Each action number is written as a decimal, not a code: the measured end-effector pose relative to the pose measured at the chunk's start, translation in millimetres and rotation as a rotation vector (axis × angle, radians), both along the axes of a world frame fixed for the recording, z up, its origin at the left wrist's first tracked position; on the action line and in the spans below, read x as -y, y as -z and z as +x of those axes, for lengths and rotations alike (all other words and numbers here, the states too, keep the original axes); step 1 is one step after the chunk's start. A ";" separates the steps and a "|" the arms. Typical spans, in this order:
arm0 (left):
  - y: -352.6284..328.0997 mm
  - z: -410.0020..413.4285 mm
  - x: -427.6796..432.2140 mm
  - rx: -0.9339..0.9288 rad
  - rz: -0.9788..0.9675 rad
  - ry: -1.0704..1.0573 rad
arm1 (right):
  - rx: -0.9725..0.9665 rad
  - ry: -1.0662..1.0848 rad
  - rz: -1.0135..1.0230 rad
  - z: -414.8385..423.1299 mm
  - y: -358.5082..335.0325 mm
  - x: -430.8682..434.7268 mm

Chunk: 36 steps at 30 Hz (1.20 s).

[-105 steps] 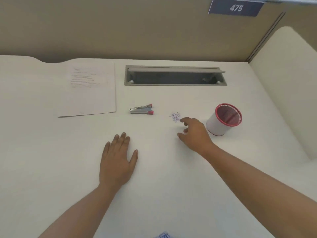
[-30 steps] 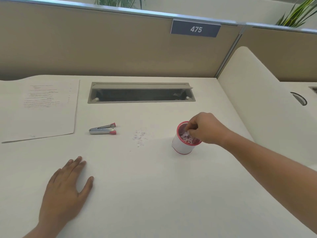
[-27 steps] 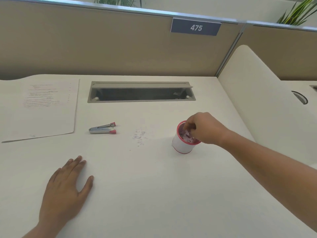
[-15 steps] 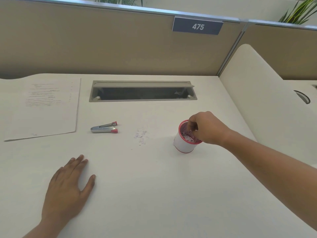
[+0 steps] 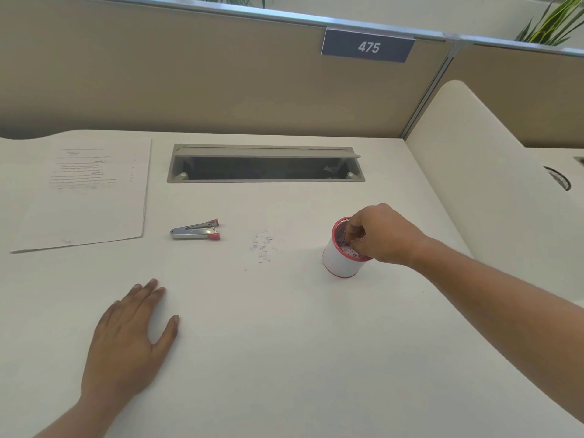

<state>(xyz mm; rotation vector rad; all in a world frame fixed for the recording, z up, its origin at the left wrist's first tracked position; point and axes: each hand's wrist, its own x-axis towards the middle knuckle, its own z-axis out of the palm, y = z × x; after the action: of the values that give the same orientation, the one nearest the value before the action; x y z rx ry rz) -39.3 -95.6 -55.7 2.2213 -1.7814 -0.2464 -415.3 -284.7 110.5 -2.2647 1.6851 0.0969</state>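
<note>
Head view: fingers (image 5: 356, 229) curl inside cylindrical red-rimmed cup (image 5: 338, 261).

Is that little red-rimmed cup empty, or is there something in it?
Not empty: pale bits show inside the cup, where the right hand reaches in with curled fingers.

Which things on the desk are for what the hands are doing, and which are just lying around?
For the job: red-rimmed cup; right hand, fingers curled at its mouth; little bits scattered on the desk.
Just lying about: stapler; printed sheet of paper; left hand, resting flat on the desk.
</note>
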 end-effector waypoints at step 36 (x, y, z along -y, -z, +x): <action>-0.2 -0.4 0.2 -0.003 -0.017 0.006 | 0.092 0.014 -0.033 -8.0 1.1 1.5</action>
<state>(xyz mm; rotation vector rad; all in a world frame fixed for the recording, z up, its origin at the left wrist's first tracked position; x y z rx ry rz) -39.6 -95.8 -55.5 2.2027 -1.7825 -0.2346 -423.3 -286.2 109.4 -2.2445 1.6663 -0.0384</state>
